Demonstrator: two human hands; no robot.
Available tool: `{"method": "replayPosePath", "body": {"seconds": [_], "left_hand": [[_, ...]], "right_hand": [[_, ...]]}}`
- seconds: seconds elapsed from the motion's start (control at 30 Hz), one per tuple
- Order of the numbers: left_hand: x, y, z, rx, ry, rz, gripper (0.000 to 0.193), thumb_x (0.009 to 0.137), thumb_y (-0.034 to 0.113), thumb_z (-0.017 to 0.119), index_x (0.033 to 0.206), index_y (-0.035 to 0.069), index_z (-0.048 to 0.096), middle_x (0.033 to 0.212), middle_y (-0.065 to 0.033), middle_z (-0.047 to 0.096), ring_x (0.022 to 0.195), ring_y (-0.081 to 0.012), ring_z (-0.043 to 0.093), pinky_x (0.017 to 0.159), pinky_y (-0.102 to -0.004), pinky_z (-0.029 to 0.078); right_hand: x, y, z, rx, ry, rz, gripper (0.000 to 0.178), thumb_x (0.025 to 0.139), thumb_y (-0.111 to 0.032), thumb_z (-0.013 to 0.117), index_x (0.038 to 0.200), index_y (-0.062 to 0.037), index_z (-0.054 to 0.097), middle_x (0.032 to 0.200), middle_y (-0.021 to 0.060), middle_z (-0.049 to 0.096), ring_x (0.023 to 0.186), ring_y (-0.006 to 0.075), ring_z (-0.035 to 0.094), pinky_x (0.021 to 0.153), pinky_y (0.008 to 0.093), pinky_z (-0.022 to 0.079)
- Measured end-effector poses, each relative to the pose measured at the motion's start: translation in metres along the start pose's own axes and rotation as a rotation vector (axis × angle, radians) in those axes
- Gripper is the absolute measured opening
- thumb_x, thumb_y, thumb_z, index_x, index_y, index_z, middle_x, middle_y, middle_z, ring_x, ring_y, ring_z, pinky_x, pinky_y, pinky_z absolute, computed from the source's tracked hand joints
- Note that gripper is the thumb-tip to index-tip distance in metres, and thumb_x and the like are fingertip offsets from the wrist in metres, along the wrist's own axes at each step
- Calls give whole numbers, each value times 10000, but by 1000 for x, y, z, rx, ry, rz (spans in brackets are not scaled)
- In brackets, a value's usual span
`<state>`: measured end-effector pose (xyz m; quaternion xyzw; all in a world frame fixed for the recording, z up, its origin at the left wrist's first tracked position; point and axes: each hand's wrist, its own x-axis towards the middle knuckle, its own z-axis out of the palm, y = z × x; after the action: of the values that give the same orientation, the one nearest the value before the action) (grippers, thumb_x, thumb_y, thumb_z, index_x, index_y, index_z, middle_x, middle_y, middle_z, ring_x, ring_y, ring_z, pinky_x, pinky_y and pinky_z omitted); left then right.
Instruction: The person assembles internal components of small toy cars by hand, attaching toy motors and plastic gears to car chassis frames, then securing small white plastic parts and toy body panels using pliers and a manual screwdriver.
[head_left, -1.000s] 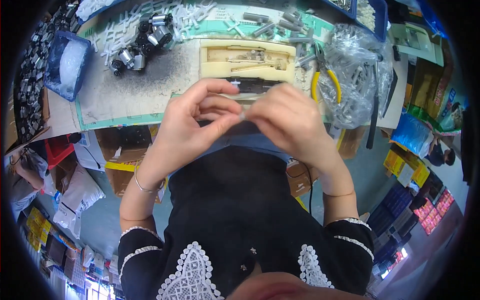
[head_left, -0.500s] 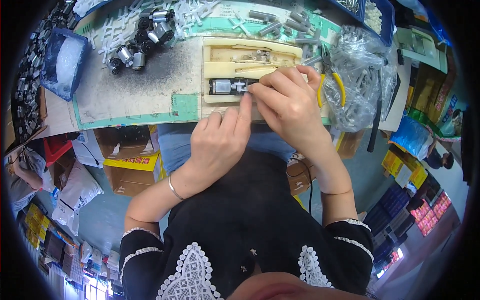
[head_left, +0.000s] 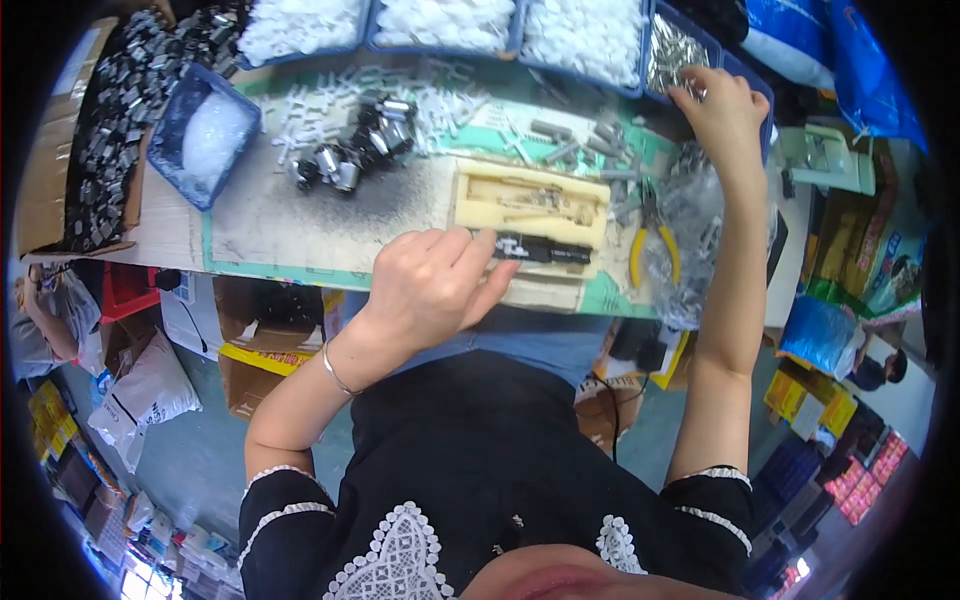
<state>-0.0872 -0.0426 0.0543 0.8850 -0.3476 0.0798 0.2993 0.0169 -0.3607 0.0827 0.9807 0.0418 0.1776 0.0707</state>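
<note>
My left hand (head_left: pixel 425 285) rests over the near side of a cream fixture block (head_left: pixel 598 188). Its fingers bend loosely, and its thumb stands apart from the index finger. Under and beside those fingertips lies a long black housing (head_left: pixel 560 250) with small white and silver parts in it; the hand hides its left end. At the far right, my right hand (head_left: pixel 728 115) reaches into a blue bin (head_left: pixel 655 95) of small shiny metal pieces (head_left: pixel 675 55). Its thumb and fingertips pinch together among them; what they grip is too small to name.
Yellow-handled pliers (head_left: pixel 640 260) lie right of the fixture, beside a clear plastic bag (head_left: pixel 690 235). Grey tubes (head_left: pixel 608 135), white cross-shaped pieces (head_left: pixel 440 100) and small motors (head_left: pixel 340 165) lie behind. Bins of white parts (head_left: pixel 445 25) line the back; a blue tray (head_left: pixel 185 170) stands left.
My right hand has left the fixture and moved far right into the bin of metal pieces. My left hand has stayed by the housing. The view has shifted, bringing more back bins in.
</note>
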Motion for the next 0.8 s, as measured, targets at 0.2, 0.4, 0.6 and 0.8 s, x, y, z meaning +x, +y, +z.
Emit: {"method": "replayPosePath", "body": {"seconds": [0.2, 0.4, 0.6, 0.8], "left_hand": [[42, -70, -57, 252, 291, -332, 211, 815, 192, 650, 969, 49, 642, 760, -80, 595, 645, -253, 613, 572, -345, 479], [65, -129, -57, 549, 300, -369, 135, 841, 180, 616, 917, 72, 644, 866, -60, 585, 716, -250, 621, 596, -364, 489], [66, -146, -53, 693, 270, -213, 76, 849, 132, 590, 850, 59, 608, 839, -48, 557, 718, -237, 608, 598, -347, 486], [69, -131, -47, 336, 464, -162, 53, 868, 83, 582, 897, 40, 596, 824, -72, 592, 687, -222, 608, 600, -313, 478]], "right_hand": [[14, -10, 7, -15, -111, -26, 109, 773, -145, 594, 758, -62, 664, 752, 111, 658, 813, 274, 580, 828, 422, 350], [15, -8, 11, -11, -72, -52, 96, 775, -89, 583, 788, -70, 676, 785, 95, 657, 835, 271, 578, 839, 419, 347], [9, -5, 4, 139, 20, -50, 114, 783, -23, 577, 834, -41, 677, 854, 116, 648, 783, 256, 611, 757, 393, 439], [-11, -73, -48, 1014, 107, 113, 101, 782, 46, 586, 847, -1, 645, 807, 69, 635, 719, 107, 621, 628, 228, 515]]}}
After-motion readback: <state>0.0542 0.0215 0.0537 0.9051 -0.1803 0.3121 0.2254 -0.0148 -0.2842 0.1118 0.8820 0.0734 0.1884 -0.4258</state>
